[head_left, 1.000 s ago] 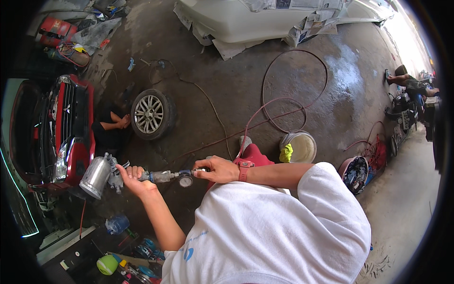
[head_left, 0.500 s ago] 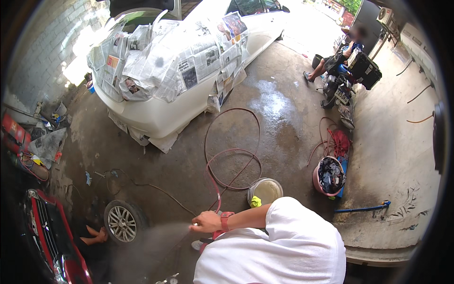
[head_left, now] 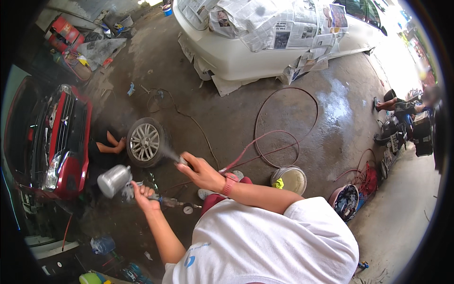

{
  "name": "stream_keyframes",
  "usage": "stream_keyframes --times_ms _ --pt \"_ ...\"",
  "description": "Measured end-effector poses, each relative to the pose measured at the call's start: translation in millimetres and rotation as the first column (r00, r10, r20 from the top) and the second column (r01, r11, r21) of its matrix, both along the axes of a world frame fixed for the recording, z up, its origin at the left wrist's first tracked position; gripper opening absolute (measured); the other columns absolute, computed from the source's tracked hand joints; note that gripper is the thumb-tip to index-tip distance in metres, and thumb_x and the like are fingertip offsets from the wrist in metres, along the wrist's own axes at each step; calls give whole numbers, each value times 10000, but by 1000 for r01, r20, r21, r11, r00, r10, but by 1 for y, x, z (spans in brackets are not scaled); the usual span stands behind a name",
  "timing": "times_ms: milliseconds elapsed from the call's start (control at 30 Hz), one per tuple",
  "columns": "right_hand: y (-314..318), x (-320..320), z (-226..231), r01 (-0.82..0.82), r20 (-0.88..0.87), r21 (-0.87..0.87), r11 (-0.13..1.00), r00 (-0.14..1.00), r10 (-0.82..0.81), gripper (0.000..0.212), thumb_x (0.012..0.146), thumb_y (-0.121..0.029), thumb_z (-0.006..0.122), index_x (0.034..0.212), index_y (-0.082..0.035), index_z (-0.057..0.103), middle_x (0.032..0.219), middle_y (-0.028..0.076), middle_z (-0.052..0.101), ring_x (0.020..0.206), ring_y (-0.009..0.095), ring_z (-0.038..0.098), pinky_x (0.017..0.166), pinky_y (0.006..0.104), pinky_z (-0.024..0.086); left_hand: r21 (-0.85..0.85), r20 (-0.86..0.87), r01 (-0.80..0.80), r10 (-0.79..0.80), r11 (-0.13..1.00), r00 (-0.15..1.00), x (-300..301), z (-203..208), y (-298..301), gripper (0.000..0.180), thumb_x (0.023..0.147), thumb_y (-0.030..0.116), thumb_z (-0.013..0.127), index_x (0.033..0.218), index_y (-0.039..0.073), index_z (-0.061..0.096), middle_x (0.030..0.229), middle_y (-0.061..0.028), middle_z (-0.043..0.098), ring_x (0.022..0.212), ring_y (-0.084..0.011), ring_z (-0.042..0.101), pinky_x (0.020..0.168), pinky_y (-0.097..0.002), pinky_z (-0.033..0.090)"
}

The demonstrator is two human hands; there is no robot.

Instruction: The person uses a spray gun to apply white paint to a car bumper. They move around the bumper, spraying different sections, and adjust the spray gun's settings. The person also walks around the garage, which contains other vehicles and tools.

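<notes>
The person's left hand [head_left: 147, 199] is closed around the spray gun [head_left: 114, 181], which is at the person's left, its silver cup tilted. A round gauge [head_left: 188, 208] is attached near the gun's hose end. The right hand [head_left: 203, 173], apart from the left, grips a small grey fitting [head_left: 182, 161]; I see pale mist [head_left: 169, 152] leaving it toward the wheel [head_left: 145, 143].

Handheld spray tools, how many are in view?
2: a metal-cupped silver spray gun in the left hand; a grey mist-blowing nozzle, mostly hidden, in the right hand.
</notes>
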State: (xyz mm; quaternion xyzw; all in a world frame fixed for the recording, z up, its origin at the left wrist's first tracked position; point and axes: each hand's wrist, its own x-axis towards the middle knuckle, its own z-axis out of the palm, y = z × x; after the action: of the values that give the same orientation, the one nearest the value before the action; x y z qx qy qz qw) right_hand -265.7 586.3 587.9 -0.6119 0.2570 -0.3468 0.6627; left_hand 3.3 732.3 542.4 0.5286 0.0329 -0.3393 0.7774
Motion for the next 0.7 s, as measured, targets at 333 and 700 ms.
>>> stream_keyframes --times_ms 333,700 --pt "-53 116 173 -34 439 -46 998 897 51 262 1135 -299 616 1046 -58 563 763 -9 516 684 83 507 630 326 467 -476 123 627 -659 617 742 -91 19 -93 557 1118 513 529 1409 56 658 1338 -121 742 1326 -318 667 1270 -569 391" --pt "-134 134 290 -132 597 10 991 796 100 272 1105 -268 598 950 -44 613 663 -2 558 495 102 545 451 296 422 -319 -20 596 -634 737 773 -96 -33 -90 379 1070 468 695 1190 110 663 1136 -179 784 1284 -367 694 1138 -613 521"
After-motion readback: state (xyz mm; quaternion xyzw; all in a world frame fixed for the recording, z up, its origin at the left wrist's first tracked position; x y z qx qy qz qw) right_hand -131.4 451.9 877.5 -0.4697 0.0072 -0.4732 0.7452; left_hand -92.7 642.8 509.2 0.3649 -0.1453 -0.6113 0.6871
